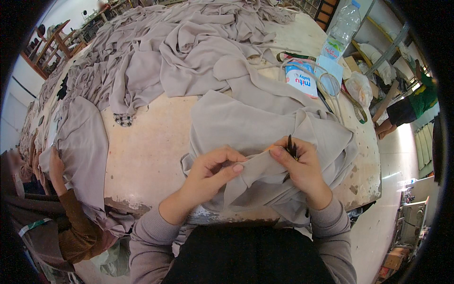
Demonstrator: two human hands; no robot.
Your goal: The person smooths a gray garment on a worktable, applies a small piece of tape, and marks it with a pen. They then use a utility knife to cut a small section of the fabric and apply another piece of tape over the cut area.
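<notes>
A large piece of thin grey fabric (236, 123) lies bunched on the table in front of me and hangs over its near edge. My left hand (210, 173) pinches a folded edge of it between thumb and fingers. To the right, my right hand (302, 165) is closed on the same edge, thumb on top. Dark, pointed thread snips (292, 147) stick out of the right hand between thumb and fingers; their handle is mostly hidden. The stretch of cloth between both hands is held up slightly.
More grey fabric (156, 57) is heaped across the far table (142, 151). At the far right are a water bottle (341, 31), a blue-white packet (301, 78) and a measuring tape (357, 106). A co-worker's hand (56, 163) holds cloth at left; another person (411, 104) is at right.
</notes>
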